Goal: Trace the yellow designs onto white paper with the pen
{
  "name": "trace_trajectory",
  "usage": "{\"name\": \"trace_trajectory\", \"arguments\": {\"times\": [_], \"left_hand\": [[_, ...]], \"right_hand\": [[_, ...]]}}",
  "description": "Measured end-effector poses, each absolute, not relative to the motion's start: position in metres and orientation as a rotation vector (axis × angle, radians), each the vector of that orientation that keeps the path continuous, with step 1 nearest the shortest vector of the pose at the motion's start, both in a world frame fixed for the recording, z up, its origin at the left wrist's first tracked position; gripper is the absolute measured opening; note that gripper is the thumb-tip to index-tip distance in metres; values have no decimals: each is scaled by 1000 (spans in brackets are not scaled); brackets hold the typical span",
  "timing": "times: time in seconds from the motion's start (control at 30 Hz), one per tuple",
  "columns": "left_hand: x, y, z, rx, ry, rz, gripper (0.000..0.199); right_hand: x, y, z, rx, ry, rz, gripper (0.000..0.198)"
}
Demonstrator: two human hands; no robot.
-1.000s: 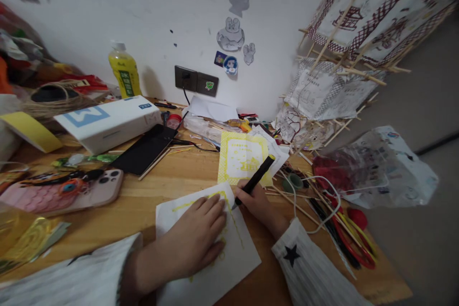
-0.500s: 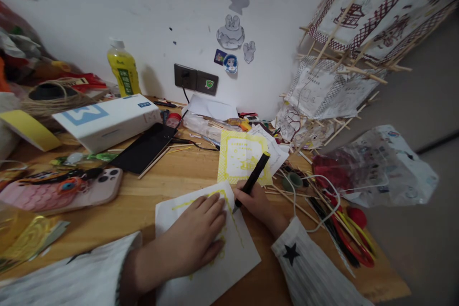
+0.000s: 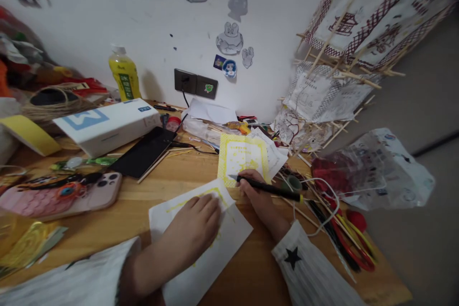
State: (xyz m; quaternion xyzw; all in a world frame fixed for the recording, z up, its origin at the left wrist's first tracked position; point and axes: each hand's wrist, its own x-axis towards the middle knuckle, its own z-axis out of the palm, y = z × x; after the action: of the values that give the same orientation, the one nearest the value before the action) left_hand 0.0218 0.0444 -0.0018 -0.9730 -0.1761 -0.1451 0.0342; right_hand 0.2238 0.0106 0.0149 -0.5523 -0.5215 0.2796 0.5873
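My left hand (image 3: 191, 229) lies flat with its fingers together on a white sheet of paper (image 3: 225, 256), which carries yellow marker lines. Part of those lines is hidden beneath the hand. Between the fingers of my right hand (image 3: 257, 197) is a black marker pen (image 3: 274, 187) with a yellow end. The pen lies almost level, its tip pointing left and apart from the white sheet. Just behind the right hand rests a sheet with a finished-looking yellow drawing (image 3: 229, 148), overlapping another printed white sheet (image 3: 278, 155).
To the left are a white box (image 3: 107, 129), a black phone (image 3: 143, 150), a pink-cased phone (image 3: 103, 193) and a yellow drink bottle (image 3: 124, 76). Thin sticks, a white cord (image 3: 337, 201), red-handled scissors (image 3: 358, 253) and a plastic bag (image 3: 405, 172) crowd the right. A paper-and-stick lantern (image 3: 322, 91) hangs above.
The marker has lifted off the white sheet and swung from steep to nearly level. The sheet has shifted a little left under my left hand, and my right hand has risen slightly.
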Motion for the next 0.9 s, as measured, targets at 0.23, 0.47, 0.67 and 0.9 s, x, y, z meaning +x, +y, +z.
{"name": "trace_trajectory", "arguments": {"times": [0.23,0.47,0.67,0.9], "left_hand": [[19,39,3,-3040,-587,-371,36],[19,38,21,-3162,-591,-148,39],[19,39,23,-3099,-705,-142,37],[21,43,25,-3063,-716,-129,38]], "right_hand": [[222,6,17,-1325,-1269,719,6],[219,10,13,-1451,-1275,747,24],[215,9,16,-1515,-1330,739,25],[214,9,21,-1528,-1389,700,25]]}}
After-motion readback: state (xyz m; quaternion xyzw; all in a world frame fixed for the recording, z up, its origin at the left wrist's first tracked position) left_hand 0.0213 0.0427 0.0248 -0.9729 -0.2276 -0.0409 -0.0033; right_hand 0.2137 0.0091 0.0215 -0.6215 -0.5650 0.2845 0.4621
